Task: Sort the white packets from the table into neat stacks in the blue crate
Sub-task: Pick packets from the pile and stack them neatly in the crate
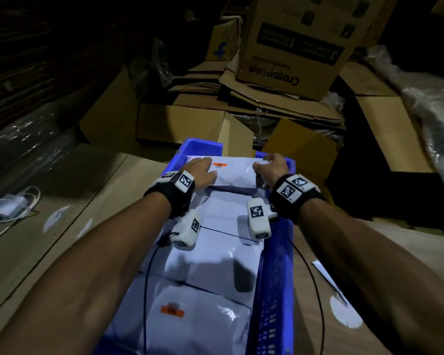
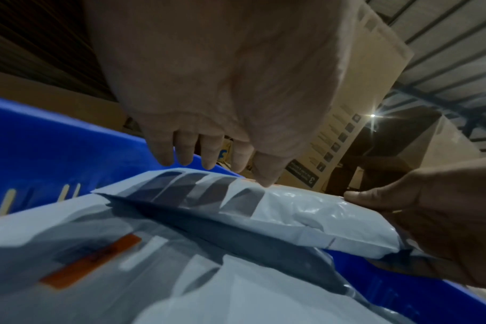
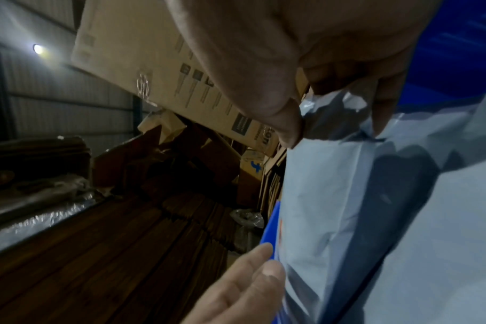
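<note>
Blue crate stood on the worktop, long axis running away from the person. Interior was largely filled: white packets lay overlapping from the near end of the crate to the far end, one near-end packet showing an orange label.

Top packet sat at the far end of the crate, on the others. Left hand lay on its left part, fingers straight and slightly spread, tips touching the film. Right hand held its right edge, thumb and fingers pinching the film.

Judgement: task well advanced; this packet was being squared into the far stack, not yet let go. The near packets looked loosely overlapped rather than neat, so tidying likely remained. One pale flat item lay on the worktop right of the crate; could not tell whether it was a packet. Other packets outside the crate: none visible.
</note>
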A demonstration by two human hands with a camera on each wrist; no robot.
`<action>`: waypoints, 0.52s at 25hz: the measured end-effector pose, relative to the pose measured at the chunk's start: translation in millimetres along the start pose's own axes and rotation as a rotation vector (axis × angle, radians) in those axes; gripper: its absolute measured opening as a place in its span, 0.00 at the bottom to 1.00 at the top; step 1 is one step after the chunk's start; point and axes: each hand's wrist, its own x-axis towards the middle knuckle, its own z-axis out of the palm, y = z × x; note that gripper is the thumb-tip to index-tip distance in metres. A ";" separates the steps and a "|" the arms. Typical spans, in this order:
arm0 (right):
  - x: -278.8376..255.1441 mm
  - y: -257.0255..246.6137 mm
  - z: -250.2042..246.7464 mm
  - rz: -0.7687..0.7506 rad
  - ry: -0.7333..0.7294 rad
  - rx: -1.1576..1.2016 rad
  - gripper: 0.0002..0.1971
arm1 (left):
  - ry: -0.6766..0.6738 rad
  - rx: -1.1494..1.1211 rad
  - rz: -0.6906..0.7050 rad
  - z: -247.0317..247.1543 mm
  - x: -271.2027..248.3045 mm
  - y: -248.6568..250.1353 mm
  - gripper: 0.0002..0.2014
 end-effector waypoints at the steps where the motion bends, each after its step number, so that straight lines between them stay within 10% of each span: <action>1: 6.1 3.9 2.9 0.001 0.008 -0.056 0.20 | 0.009 0.022 -0.008 4.6 6.6 -2.2 0.30; 9: 3.0 5.5 8.4 -0.056 -0.010 -0.552 0.21 | 0.099 0.135 -0.014 30.1 34.8 -3.8 0.25; 13: -12.1 -1.9 7.0 -0.402 -0.073 -0.885 0.18 | 0.160 0.189 0.042 33.7 38.6 -0.8 0.24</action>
